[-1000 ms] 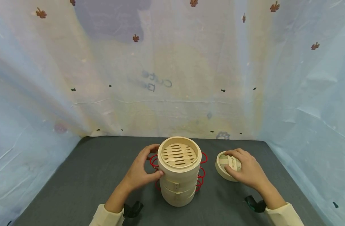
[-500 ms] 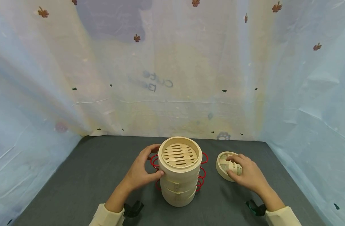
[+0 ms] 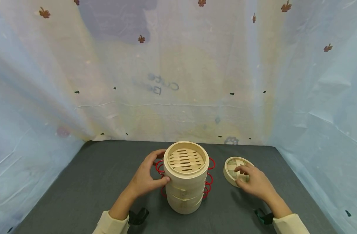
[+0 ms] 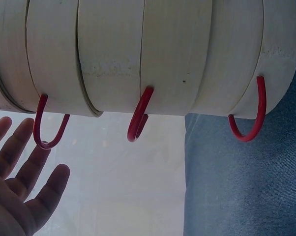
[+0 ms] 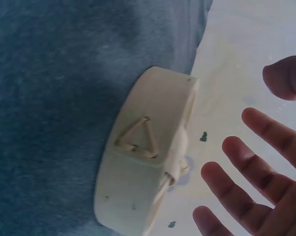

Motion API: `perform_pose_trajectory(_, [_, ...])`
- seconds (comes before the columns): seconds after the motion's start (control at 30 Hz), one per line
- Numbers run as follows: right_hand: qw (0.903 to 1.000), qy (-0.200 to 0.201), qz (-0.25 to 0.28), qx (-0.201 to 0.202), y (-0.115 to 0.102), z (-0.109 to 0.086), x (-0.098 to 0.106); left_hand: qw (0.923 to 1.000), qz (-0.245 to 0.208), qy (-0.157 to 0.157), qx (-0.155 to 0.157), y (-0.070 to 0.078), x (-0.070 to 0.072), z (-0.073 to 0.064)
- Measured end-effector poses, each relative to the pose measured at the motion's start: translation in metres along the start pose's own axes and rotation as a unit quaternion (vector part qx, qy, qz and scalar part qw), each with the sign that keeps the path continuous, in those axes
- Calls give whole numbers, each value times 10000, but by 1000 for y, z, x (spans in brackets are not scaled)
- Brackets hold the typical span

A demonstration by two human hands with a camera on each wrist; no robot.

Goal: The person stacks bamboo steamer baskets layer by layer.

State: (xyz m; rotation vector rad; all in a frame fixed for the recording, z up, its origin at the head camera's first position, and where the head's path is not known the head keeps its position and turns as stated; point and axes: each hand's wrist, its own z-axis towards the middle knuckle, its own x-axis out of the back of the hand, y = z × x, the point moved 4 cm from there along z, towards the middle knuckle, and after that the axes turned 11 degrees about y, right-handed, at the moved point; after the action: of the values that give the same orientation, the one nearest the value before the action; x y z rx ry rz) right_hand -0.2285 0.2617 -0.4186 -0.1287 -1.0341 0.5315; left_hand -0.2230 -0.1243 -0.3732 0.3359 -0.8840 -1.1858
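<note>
A tall stack of bamboo steamer tiers [image 3: 185, 191] stands upright on the dark tabletop in the head view, its slatted top tier [image 3: 186, 161] uncovered. Red rings [image 4: 52, 128] stick out from both its sides. My left hand [image 3: 144, 177] rests against the stack's upper left side, thumb in front and fingers behind; the left wrist view shows those fingers spread beside a ring. To the right lies a round bamboo steamer lid [image 3: 229, 174] with a woven top and a strap. Over its right part hovers my right hand [image 3: 255, 182], its fingers extended and apart from the lid in the right wrist view.
The dark tabletop [image 3: 108, 162] ends at a pale hanging sheet [image 3: 181, 123] behind and at both sides. Black bands [image 3: 138, 216] sit at both wrists below cream sleeves.
My right hand has come off the lid and its fingers have drawn closer together above it. The left hand and the steamer stack look unchanged.
</note>
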Motion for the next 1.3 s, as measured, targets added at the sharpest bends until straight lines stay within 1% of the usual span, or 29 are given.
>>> perform_pose_trajectory(0.13, [9999,-65,-97,-66,5,-2,-5,10000,1,22,34,1,0,0])
perform_pose_trajectory(0.33, [9996,-6,-268,87,9,-5,-11,9999,-31,-2,140,0,-1,-1])
perform_pose_trajectory(0.53, [9993,-9,-359,116,12,-6,-15,9997,-84,-30,221,-1,-2,-1])
perform_pose_trajectory(0.77, [9990,-128,-417,80,14,-7,-19,10000,-12,-28,70,-2,-2,0])
perform_pose_trajectory(0.9, [9988,-138,-460,126,17,-8,-23,10000,-8,-36,39,-1,-2,0])
perform_pose_trajectory(1.3, [9988,-186,-422,186,16,-5,-23,9998,5,-59,178,-2,-3,0])
